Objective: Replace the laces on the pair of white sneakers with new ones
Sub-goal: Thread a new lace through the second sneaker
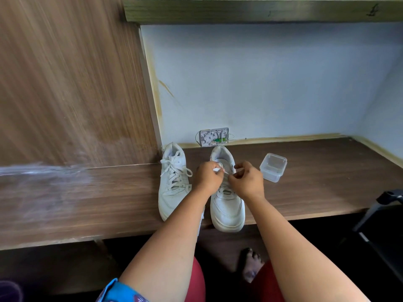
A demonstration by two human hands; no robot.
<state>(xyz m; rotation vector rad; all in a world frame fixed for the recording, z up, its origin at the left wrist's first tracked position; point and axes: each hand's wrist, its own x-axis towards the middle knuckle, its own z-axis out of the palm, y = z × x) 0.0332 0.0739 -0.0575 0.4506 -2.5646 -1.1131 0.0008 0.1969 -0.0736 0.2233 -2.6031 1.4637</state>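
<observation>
Grip: both hands pinch the white lace (218,170) over the right sneaker (226,205); left hand (207,177), right hand (247,179).
Counter (316,192): both sneakers stand side by side.
Left sneaker (172,184): laced up.
Box (273,167): clear, just right of the hands.

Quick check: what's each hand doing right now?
Left hand: pinches a white lace end over the right-side white sneaker.
Right hand: pinches the other lace end.
</observation>
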